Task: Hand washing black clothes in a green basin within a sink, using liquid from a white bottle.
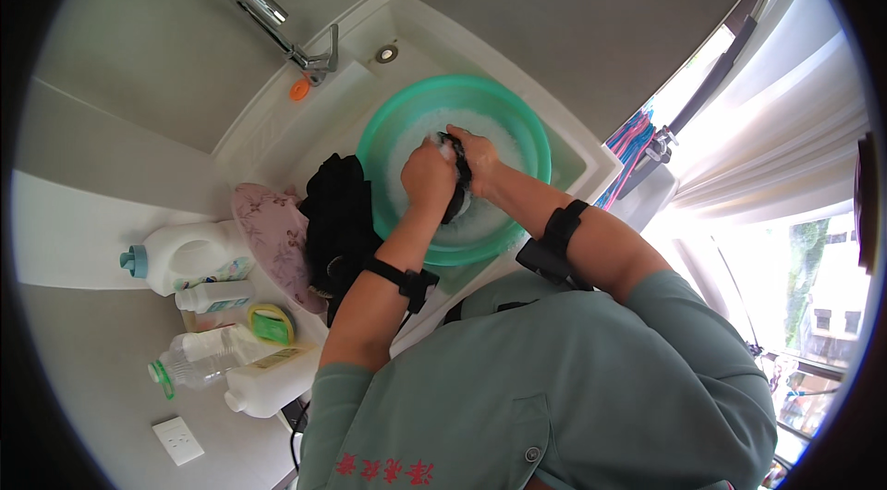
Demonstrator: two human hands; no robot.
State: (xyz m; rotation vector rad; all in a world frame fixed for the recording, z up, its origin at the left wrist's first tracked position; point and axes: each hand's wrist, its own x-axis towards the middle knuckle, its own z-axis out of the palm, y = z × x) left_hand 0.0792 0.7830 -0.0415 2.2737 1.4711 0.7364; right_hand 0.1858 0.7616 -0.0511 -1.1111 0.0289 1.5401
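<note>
A green plastic basin (454, 85) of foamy water sits in a white laundry sink (582, 137). Over the suds, my left hand (429, 175) and my right hand (478, 157) hold a wet black cloth item (457, 192) between them, its lower end hanging towards the foam. Both hands are closed on it, close together; their exact finger grip is partly hidden. Left of the basin, touching its rim, lies a heap of black fabric (339, 213). Beside that heap is a pink patterned cloth (270, 234).
A chrome faucet (305, 60) rises at the sink's back edge, near a drain (387, 53) and an orange round object (299, 89). On the left stand a white detergent jug (201, 247), other bottles (267, 382) and a green sponge in a yellow holder (270, 325). Hangers (630, 143) are at right.
</note>
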